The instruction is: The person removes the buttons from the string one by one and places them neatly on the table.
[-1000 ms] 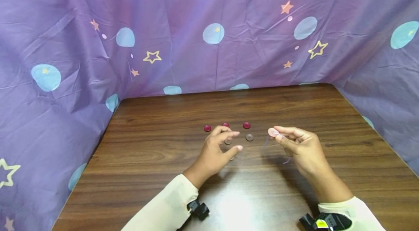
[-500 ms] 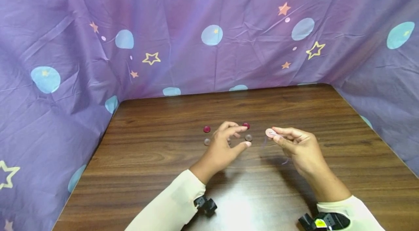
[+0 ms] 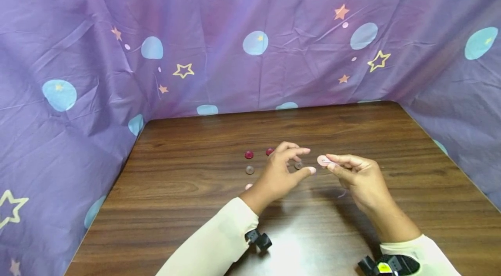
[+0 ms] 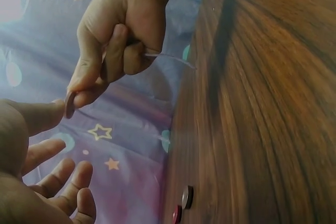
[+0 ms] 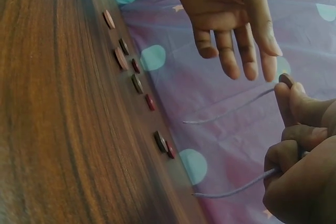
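Observation:
My right hand (image 3: pixel 362 180) pinches a pale pink button (image 3: pixel 322 161) between thumb and index finger, above the table. A lilac string (image 5: pixel 226 114) passes at the button; one end hangs free on its far side, and another length (image 5: pixel 231 192) trails from the curled fingers. My left hand (image 3: pixel 279 174) is just left of the button, thumb and fingers spread apart and holding nothing. In the left wrist view its thumb tip looks very near the button (image 4: pixel 69 106); whether they touch, I cannot tell.
Loose buttons lie on the wooden table (image 3: pixel 176 224): red (image 3: pixel 249 154), grey-brown (image 3: pixel 249 170) and pink (image 3: pixel 248 186). My left hand covers some of them in the head view. A purple curtain (image 3: pixel 219 19) with stars hangs around the table's back and sides.
My left hand has moved rightward, nearer the pink button, uncovering buttons on the left. The right hand stays almost still, pinching the button.

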`<state>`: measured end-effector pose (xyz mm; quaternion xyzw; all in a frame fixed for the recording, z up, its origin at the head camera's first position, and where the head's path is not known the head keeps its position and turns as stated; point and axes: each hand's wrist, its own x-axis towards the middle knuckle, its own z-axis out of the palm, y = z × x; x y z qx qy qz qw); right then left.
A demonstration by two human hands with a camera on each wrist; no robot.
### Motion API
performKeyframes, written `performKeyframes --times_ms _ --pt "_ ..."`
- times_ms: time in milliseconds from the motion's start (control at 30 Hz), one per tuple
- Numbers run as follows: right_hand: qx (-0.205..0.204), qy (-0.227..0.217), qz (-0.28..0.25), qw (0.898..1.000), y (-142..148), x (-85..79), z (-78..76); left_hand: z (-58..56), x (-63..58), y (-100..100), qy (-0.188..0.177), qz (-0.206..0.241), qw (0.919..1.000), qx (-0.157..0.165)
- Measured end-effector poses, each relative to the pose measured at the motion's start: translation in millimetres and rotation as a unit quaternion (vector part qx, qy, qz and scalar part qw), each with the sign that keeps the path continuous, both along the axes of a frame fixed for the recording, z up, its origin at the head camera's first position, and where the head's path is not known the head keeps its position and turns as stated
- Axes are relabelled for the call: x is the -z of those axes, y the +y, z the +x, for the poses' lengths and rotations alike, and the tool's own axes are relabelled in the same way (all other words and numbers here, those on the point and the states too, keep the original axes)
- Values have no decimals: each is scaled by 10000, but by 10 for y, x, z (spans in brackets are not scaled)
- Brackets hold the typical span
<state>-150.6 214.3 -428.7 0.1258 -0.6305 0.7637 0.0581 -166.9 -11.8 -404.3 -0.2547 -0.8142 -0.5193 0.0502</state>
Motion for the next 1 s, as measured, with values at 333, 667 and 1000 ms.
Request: performKeyframes --times_ms 333,667,1000 --pt "155 -76 113 9998 8 -19 12 -27 28 132 47 105 9999 30" --pt "95 -98 16 9999 22 -4 13 -36 31 189 80 243 9996 139" --pt "36 29 -135 9999 9 -5 7 -44 53 208 159 265 9993 192"
